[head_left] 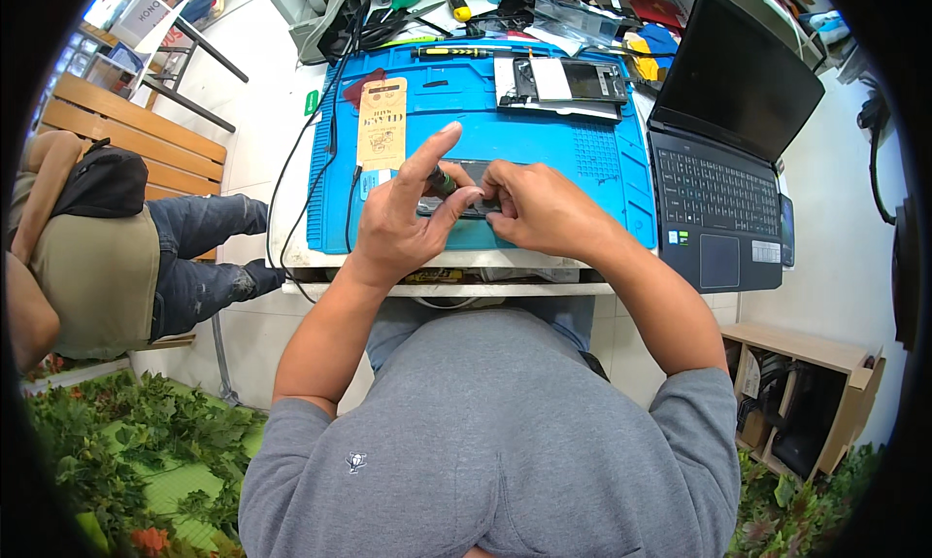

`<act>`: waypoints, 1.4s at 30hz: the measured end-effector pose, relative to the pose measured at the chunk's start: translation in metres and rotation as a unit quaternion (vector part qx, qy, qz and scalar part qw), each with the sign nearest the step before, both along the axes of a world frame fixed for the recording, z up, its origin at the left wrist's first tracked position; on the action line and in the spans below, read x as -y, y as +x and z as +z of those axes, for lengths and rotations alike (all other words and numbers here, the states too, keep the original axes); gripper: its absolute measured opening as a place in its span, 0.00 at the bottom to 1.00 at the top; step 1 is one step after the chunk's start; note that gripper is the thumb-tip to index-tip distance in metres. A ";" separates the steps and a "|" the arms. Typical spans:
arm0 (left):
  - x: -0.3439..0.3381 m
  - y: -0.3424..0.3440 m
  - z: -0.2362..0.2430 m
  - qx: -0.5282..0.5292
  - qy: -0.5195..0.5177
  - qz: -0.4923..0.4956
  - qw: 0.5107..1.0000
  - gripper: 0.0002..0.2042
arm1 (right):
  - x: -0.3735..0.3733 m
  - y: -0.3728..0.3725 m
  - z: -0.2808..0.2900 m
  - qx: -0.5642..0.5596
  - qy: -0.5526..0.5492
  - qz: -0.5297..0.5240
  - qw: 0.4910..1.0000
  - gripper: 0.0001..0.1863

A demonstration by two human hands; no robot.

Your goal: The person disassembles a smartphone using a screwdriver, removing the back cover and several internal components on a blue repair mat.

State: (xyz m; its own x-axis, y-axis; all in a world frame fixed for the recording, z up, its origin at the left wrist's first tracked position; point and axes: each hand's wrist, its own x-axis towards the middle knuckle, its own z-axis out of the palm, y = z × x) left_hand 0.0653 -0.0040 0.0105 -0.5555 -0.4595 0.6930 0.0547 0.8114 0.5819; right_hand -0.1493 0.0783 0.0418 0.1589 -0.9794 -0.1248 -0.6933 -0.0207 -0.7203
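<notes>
A dark, flat device that looks like a phone (473,169) lies on the blue work mat (524,145), largely covered by my fingers. My left hand (413,203) is over its left end, index finger raised and thumb bent inward. Within that hand's curled fingers sits a small dark tool with a green part (442,180), its kind and tip hidden. My right hand (534,203) bends over the device's right part, fingertips pinched together close to the left thumb. What lies between those fingertips cannot be made out.
An opened phone (592,80) lies at the mat's back right, near a screwdriver (454,52). A tan printed card (382,121) is left of my hands, beside black cables (335,121). An open laptop (718,169) stands right. Another person (107,257) sits at the left.
</notes>
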 end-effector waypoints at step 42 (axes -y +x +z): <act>0.001 0.009 -0.015 -0.023 0.071 -0.001 0.997 0.36 | -0.058 0.019 -0.009 0.020 -0.017 -0.027 0.999 0.16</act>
